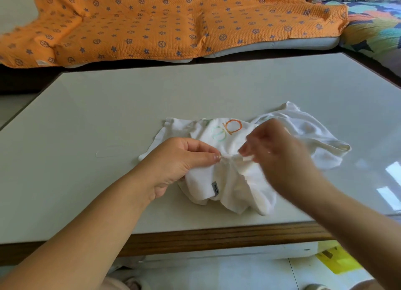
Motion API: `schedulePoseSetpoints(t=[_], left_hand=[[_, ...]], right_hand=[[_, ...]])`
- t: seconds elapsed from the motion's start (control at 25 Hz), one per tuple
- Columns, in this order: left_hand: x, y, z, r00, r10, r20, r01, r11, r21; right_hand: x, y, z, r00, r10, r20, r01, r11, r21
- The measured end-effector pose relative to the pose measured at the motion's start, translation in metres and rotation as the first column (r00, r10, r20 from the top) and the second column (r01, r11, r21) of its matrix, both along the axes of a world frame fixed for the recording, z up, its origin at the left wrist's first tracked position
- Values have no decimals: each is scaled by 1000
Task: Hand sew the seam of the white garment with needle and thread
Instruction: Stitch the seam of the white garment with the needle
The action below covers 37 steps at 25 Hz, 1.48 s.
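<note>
A pale glossy table top with a wooden edge [108, 107] fills the middle of the frame, with an orange star-patterned blanket [173, 23] across the top. The crumpled white cotton garment with printed letters [227, 181] lies centre-right on the table. The left hand [173, 164] pinches a fold of it between thumb and forefinger. The right hand [280, 155] is blurred, its fingers bent at the same fold; whether they pinch anything cannot be told.

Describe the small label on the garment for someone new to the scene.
A crumpled white garment lies on the pale table. Near its front edge, right of the left hand, sits a small grey label, the cloth's only dark patch.
</note>
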<state>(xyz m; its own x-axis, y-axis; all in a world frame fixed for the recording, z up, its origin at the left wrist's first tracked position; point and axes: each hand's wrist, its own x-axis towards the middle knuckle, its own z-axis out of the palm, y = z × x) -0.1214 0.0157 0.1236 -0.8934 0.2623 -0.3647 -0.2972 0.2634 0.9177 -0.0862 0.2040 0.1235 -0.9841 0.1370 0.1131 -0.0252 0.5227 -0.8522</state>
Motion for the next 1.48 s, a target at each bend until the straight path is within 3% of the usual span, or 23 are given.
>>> schedulePoseSetpoints(t=[0.08, 0.2, 0.36, 0.64, 1.0, 1.2, 1.32, 1.4, 1.48], left_hand=[[0, 2, -1, 1000, 11, -18, -11, 1000, 15], [2, 4, -1, 999, -6, -41, 6, 1000, 16], [1, -3, 3, 996, -46, -71, 42, 998, -51], [-3, -10, 6, 968, -174, -183, 127, 962, -241], [1, -5, 2, 974, -164, -156, 137, 976, -171], [-1, -6, 1, 976, -112, -187, 86, 986, -143], [1, -4, 0, 973, -110, -201, 86, 989, -123], [1, -4, -1, 971, -115, -207, 92, 989, -119], [0, -5, -3, 972, -116, -206, 95, 989, -112]], right_hand=[[23, -20, -7, 989, 133, -61, -111, 954, 280], [29, -27, -15, 953, 233, -194, -146, 913, 381], [15, -13, -18, 972, 221, -75, -191, 937, 294], [4, 9, -8, 955, 275, -108, -225, 913, 341], [2, 22, -8, 941, 292, -171, -231, 923, 308], [1, 29, -7, 938, 340, -71, -296, 888, 351], [4, 26, -4, 950, 282, -130, -206, 885, 419], [11, 20, 4, 951, 200, -234, -118, 940, 321], [22, 9, 12, 966, 178, -185, -177, 984, 23]])
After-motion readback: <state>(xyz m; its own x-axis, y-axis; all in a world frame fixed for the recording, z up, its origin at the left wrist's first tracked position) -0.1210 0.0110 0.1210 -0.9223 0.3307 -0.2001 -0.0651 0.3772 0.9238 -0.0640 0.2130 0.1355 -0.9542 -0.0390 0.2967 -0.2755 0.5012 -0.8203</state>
